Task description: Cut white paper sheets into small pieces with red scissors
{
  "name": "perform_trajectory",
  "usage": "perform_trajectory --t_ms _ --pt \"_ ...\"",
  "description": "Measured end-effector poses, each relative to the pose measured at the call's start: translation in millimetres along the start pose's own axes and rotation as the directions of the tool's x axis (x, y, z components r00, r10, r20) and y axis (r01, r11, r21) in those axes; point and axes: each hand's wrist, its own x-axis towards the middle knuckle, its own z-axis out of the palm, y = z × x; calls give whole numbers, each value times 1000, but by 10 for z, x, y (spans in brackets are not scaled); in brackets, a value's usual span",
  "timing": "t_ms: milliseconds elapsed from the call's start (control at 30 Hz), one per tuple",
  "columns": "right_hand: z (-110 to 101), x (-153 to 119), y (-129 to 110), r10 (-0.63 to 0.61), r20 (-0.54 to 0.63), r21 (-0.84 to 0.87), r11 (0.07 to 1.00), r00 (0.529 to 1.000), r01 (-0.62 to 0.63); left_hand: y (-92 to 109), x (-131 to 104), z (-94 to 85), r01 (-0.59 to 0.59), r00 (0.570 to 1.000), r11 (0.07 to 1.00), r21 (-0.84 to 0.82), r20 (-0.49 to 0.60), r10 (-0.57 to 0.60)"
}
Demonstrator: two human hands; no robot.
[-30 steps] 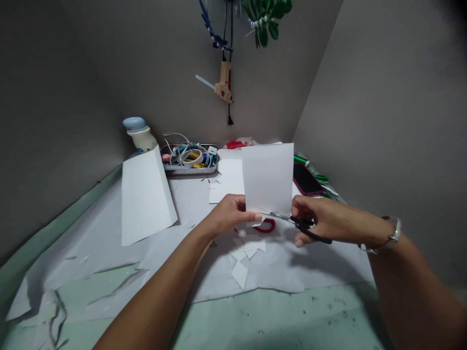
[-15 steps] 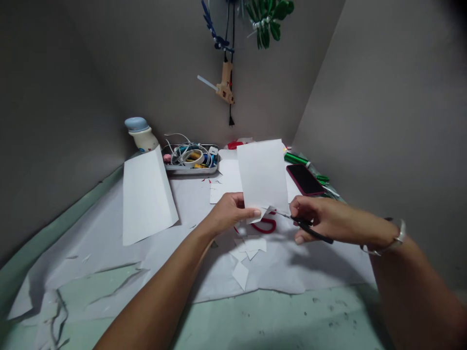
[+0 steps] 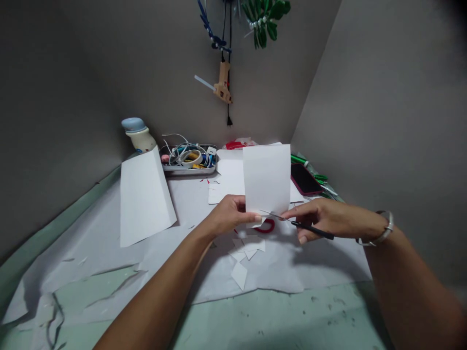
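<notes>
A white sheet of paper (image 3: 267, 177) stands upright, its lower left edge pinched between the thumb and fingers of my left hand (image 3: 233, 215). My right hand (image 3: 314, 218) holds black-handled scissors (image 3: 312, 230), whose blades point left across the bottom of the sheet. Below the thumb hangs a small flap of paper (image 3: 256, 223). Behind and under the sheet, a red looped handle (image 3: 269, 226) shows in part. Small white paper pieces (image 3: 239, 275) lie on the covered table beneath my hands.
A large folded white sheet (image 3: 144, 199) lies left, beside a blue-lidded jar (image 3: 138, 135). A metal tray (image 3: 189, 171) holds cables and tape. At right lies a phone (image 3: 305, 179) near green rolls. A glue gun (image 3: 223, 85) hangs on the wall.
The held sheet has turned more upright and shifted slightly right. The scissors' blades have moved left across its lower edge and look more closed, and my right hand has come nearer the paper.
</notes>
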Motion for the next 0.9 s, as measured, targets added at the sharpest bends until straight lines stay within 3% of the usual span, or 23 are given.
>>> perform_trajectory --t_ms 300,900 --pt "-4 28 53 9 -9 15 1000 1000 -9 7 -4 19 -17 1000 999 -40 18 18" --pt "19 52 82 -99 -111 -78 993 989 90 -19 4 23 4 1000 1000 10 8 -4"
